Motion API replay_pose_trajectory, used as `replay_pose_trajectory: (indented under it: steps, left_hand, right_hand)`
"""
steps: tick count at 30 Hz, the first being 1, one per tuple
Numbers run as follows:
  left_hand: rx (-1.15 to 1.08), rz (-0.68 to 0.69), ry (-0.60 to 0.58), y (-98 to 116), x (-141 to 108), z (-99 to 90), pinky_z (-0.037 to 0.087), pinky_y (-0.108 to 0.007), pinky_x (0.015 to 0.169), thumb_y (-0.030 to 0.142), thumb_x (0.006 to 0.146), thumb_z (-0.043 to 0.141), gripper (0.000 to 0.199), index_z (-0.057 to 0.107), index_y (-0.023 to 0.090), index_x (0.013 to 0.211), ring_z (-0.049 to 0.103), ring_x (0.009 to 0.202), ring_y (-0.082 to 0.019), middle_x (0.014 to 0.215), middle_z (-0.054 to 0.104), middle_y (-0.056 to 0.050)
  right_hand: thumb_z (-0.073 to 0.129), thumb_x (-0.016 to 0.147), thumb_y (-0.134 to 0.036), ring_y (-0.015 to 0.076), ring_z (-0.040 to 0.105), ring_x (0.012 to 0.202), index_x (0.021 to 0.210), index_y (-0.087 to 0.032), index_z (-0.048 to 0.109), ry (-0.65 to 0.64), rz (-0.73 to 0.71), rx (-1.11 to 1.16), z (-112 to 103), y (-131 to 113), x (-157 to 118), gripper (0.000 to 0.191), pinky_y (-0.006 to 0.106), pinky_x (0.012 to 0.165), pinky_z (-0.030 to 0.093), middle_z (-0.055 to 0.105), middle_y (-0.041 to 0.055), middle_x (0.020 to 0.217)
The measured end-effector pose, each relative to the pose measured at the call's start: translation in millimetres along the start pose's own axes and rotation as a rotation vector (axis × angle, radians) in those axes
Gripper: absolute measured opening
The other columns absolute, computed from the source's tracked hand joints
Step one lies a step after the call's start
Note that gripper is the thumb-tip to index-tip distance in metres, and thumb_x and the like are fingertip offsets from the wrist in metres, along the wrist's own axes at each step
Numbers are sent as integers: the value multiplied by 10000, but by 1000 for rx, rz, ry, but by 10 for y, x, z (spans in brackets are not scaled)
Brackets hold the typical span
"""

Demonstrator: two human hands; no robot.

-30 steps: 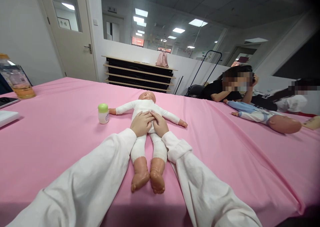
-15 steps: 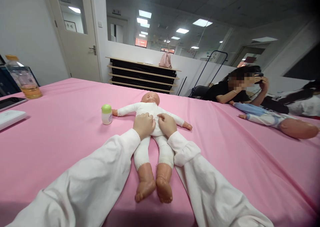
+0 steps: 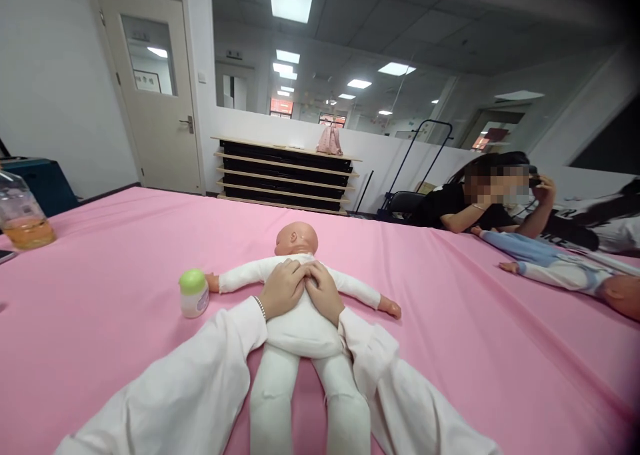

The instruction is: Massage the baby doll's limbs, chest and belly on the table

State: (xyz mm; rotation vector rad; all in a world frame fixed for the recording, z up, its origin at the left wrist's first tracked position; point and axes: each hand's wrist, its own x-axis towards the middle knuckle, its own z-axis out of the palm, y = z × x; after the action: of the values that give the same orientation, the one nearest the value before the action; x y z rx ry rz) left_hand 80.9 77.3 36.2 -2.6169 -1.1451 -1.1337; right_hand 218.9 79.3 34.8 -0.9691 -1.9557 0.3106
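Basically, head view, doll: white-suited doll (image 3: 307, 331) lies face-up on the surface (image 3: 125, 335), centre, head away from the wearer and turned to picture left; arms out to both sides, legs running off the bottom edge.
Left hand: left hand (image 3: 284, 288) on the doll's chest, fingers together and bent; beaded bracelet (image 3: 261, 308) at the wrist.
Right hand: right hand (image 3: 324, 295) on the chest too, fingers curled, tips meeting the left hand's. Whether either pinches the fabric, can't tell.
Sleeves: white, loose, both forearms reaching in from below.
Jar: green-lidded jar (image 3: 193, 301), upright, just beside the doll's hand at picture left.
Bottle: bottle (image 3: 29, 228) with amber liquid, far left, cut by the edge.
Second doll: doll in blue and white (image 3: 555, 268), lying at far right.
Co-worker: seated person in black (image 3: 443, 205) behind that doll, hands raised near the head.
Background: closed door (image 3: 153, 108), stacked boards (image 3: 285, 175), pink backpack (image 3: 329, 140) on top.
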Motion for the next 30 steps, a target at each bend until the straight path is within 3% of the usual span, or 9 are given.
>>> replay_pose_trajectory:
  steps: [4, 7, 11, 17, 23, 27, 30]
  left_hand:
    - [27, -104, 10, 17, -32, 5, 320, -391, 964, 215, 835, 436, 281, 559, 245, 1086, 408, 1134, -210, 1172, 525, -39]
    - [58, -196, 3, 35, -1, 9, 216, -456, 1044, 220, 827, 446, 391, 495, 305, 1205, 277, 1271, -226, 1340, 407, -11]
    - [69, -282, -10, 42, 3, 58, 210, -534, 1023, 228, 832, 430, 419, 471, 358, 1229, 205, 1318, -255, 1399, 346, 23]
    - [-34, -301, -29, -60, -91, 49, 215, -476, 1046, 271, 862, 408, 374, 497, 340, 1219, 233, 1316, -219, 1380, 385, 28]
    - [-89, -380, -107, -246, -228, 8, 170, -489, 1062, 351, 905, 316, 424, 366, 287, 1321, 263, 1308, -192, 1381, 387, -8]
    - [0, -458, -23, -257, -257, 11, 238, -416, 1047, 408, 882, 358, 532, 300, 182, 1360, 386, 1226, -202, 1333, 438, -90]
    - [82, -530, -19, -257, -263, 10, 226, -430, 1045, 460, 867, 364, 575, 332, 142, 1346, 399, 1211, -238, 1293, 474, -124]
  right_hand:
    - [413, 767, -153, 192, 427, 1126, 1137, -203, 534, 47, 99, -114, 6, 3, -42, 393, 391, 1003, 327, 509, 63, 1160]
    - [420, 785, -194, 210, 360, 1220, 1253, -212, 457, 54, 171, -181, 6, -4, -47, 470, 426, 1053, 269, 465, 58, 1256]
    - [432, 782, -205, 202, 414, 1189, 1240, -200, 481, 82, 188, -164, 20, -1, -52, 460, 411, 1047, 298, 488, 56, 1253]
    - [393, 798, -183, 169, 469, 1171, 1096, -168, 597, 141, 225, 16, -19, 90, -110, 362, 371, 1037, 338, 566, 65, 1185]
    - [453, 873, -303, 180, 517, 1070, 1126, -178, 543, 143, 284, -192, -158, 38, -288, 296, 402, 935, 415, 529, 87, 1187]
    - [474, 868, -336, 187, 501, 1056, 1146, -172, 502, 150, 305, -253, -223, -44, -359, 324, 409, 904, 423, 488, 86, 1197]
    - [473, 869, -333, 190, 493, 1065, 1151, -179, 498, 152, 305, -299, -276, -89, -337, 322, 409, 907, 418, 478, 86, 1207]
